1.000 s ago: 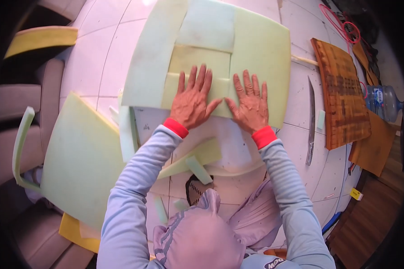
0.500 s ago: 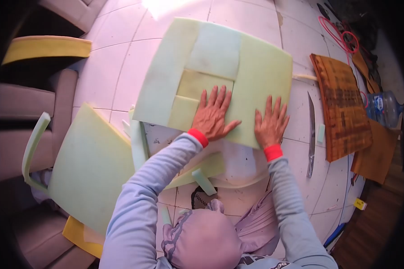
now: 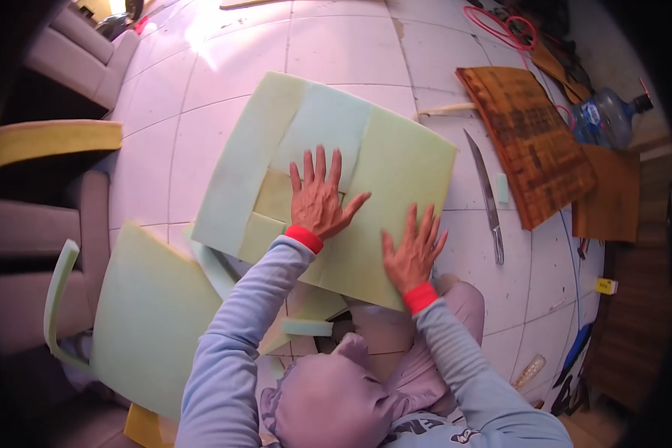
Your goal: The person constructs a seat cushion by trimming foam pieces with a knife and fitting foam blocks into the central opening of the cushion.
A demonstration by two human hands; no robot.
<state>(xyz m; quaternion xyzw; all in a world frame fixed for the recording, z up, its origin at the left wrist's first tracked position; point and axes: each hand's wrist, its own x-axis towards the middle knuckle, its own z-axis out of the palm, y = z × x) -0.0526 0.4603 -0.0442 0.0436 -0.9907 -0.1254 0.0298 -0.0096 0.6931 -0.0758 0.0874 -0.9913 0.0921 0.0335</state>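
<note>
A pieced foam panel in pale green, blue and yellow lies in front of me, tilted relative to the floor tiles. My left hand rests palm down near its middle, fingers spread, covering part of the small yellow inset pieces. Near the panel's lower right edge, my right hand lies on the surface with fingers apart. Neither hand grips anything. A second, larger foam sheet lies at the left. Foam offcuts, among them a short pale green strip, are below the panel.
To the right lie a long knife, a brown patterned cushion-like slab and a small foam piece. Farther right are a water bottle and a yellow box. Sofas line the left side.
The panel has turned clockwise and sits closer to my body. My left hand has shifted up onto its middle, while my right hand stays by the lower right edge. The view has also shifted.
</note>
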